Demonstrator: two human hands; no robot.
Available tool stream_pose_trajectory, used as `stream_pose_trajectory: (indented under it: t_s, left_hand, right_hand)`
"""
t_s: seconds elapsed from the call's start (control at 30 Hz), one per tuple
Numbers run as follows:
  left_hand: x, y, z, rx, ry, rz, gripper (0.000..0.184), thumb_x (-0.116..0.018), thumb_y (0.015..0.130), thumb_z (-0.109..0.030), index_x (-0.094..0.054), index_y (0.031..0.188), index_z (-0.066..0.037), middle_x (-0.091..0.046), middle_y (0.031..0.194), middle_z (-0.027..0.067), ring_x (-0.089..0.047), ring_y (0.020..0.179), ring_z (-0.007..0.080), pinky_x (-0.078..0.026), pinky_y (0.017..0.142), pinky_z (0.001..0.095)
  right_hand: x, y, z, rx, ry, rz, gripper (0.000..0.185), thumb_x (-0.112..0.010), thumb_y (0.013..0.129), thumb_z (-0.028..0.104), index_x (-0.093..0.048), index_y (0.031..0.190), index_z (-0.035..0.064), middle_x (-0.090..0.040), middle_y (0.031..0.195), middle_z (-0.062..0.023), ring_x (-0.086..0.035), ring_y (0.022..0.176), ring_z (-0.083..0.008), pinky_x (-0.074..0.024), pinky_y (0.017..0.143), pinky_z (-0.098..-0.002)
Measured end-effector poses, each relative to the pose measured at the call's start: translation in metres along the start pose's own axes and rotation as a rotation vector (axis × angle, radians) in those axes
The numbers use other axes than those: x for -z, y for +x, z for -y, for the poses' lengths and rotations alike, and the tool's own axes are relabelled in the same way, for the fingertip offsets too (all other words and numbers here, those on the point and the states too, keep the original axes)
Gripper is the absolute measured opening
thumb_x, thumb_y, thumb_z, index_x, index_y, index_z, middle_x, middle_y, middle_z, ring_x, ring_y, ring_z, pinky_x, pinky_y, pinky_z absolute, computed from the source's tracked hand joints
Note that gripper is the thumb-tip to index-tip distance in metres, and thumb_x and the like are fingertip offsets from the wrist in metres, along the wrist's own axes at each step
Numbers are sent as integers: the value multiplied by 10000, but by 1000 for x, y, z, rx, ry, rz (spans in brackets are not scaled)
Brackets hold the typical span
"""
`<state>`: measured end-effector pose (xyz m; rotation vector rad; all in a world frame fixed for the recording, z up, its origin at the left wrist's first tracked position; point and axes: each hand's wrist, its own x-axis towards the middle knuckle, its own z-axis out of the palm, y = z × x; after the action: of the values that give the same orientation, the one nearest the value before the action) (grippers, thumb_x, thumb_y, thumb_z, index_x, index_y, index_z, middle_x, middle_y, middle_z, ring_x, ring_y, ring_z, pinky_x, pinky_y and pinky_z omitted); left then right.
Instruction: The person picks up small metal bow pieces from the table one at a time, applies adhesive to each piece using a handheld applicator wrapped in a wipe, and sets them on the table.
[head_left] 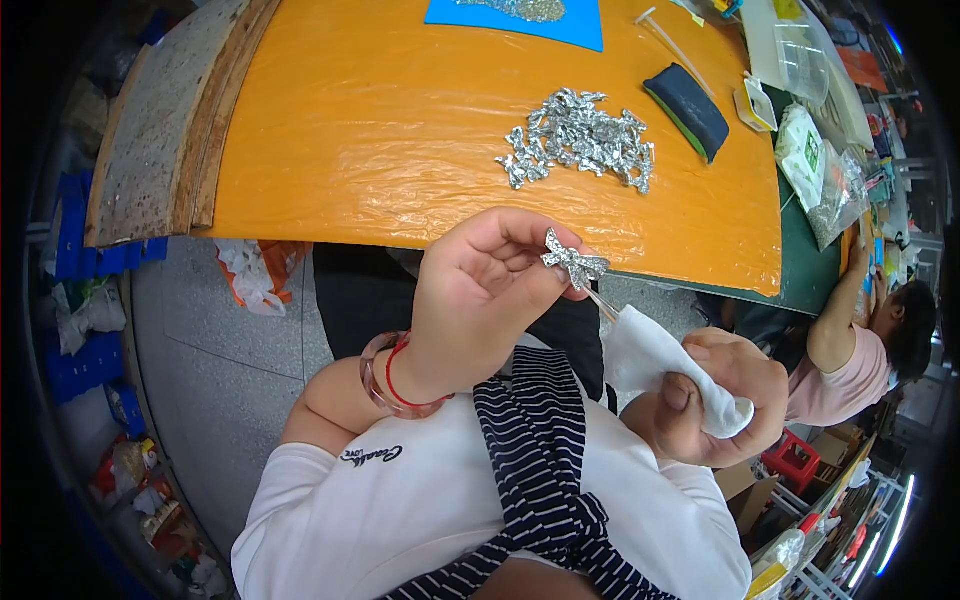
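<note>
Between the thumb and fingers of my left hand [490,290] is a silver bow-shaped piece [574,262], held up just in front of the table edge. My right hand [728,395] is closed around a white cloth [650,357]. Thin metal tips [602,304], like those of tweezers, stick out of the cloth and reach the underside of the silver piece. The rest of that tool is hidden by the cloth. Beyond my hands, a pile of similar silver pieces [588,137] lies on the orange table cover [370,120].
A dark pad [688,112] lies right of the pile. A blue sheet [585,30] with glittery bits is at the far edge. Plastic bags [803,150] lie at the right. A wooden board [165,115] stands at the left. Another person [850,365] is at far right.
</note>
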<state>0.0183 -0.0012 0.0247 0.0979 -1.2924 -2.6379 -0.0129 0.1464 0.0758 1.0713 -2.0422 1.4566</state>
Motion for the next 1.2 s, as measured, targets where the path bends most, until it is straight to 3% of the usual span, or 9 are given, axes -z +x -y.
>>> stream_pose_trajectory:
  t_s: [0.17,0.27,0.43,1.2]
  left_hand:
    - [0,0,-1,68,-63,-20,120,-405,725,55,-424,843,42,-507,783,141,-549,676,176,-484,639,296]
    - [0,1,-1,104,-94,-18,117,-409,725,50,-421,841,40,-506,780,138,-549,671,177,-482,641,299]
    - [0,1,0,125,-114,-30,123,-413,725,38,-418,848,35,-504,778,132,-551,667,180,-479,631,295]
    - [0,0,0,118,-96,-21,130,-412,721,47,-422,851,41,-505,796,140,-553,683,176,-485,632,282]
  right_hand:
    - [1,0,1,-23,-26,43,239,-655,451,-14,-514,644,-12,-503,482,-82,-467,368,-183,-381,360,-246]
    - [-2,-2,0,-18,3,-47,232,-651,448,-14,-520,640,-12,-499,478,-85,-467,368,-184,-377,358,-243]
    - [3,2,3,-67,-21,63,226,-650,450,-15,-516,632,-7,-495,474,-84,-467,366,-184,-373,357,-236]
    - [-1,0,1,-11,-17,53,280,-670,463,0,-504,688,-6,-507,493,-82,-476,381,-186,-394,379,-244]
